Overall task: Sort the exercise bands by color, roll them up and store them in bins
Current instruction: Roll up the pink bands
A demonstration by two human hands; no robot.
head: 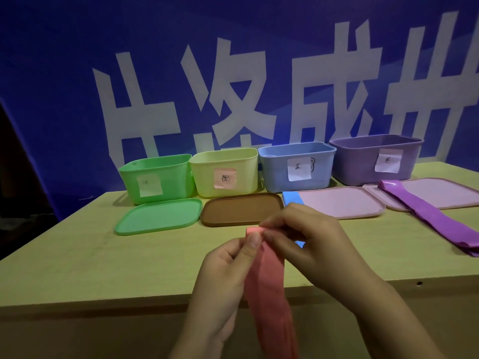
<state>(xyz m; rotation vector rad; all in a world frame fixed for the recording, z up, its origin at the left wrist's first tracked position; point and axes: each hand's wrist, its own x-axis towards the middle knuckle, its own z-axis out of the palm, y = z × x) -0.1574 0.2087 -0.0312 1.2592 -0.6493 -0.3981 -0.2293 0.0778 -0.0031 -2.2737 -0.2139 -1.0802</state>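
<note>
Exercise bands, three colours in view: one pink band (269, 291) at lower centre, pinched at its top end by both hands (274, 244), hanging down past the counter's front edge; one blue band (291, 197) at centre, mostly hidden behind the right hand (308, 239); purple bands (435, 218) at right, stacked flat, exact count not clear. Left hand (228, 265) gripping the pink band's upper end, thumb pressed on its face. Right hand pinching the same end from the other side, fingertips curled over the top edge.

Four bins in a row across the middle of the frame, each with one paper label: green bin (158, 177) at left, pale yellow bin (224, 172) touching it, blue bin (296, 168) next, purple bin (375, 159) at right.

Four lids lying flat in front of the bins: green lid (158, 216), brown lid (241, 208), two pale pink lids (342, 203), the further-right one (440, 190) partly under the purple bands, the blue band's end resting on the left one's edge.

Pale wooden counter (77, 255), front edge across the lower frame, small hole near the right of its front face. Behind, across the upper frame, blue banner (64, 73) with large white characters. Dim lighting; dark gap at far left.
</note>
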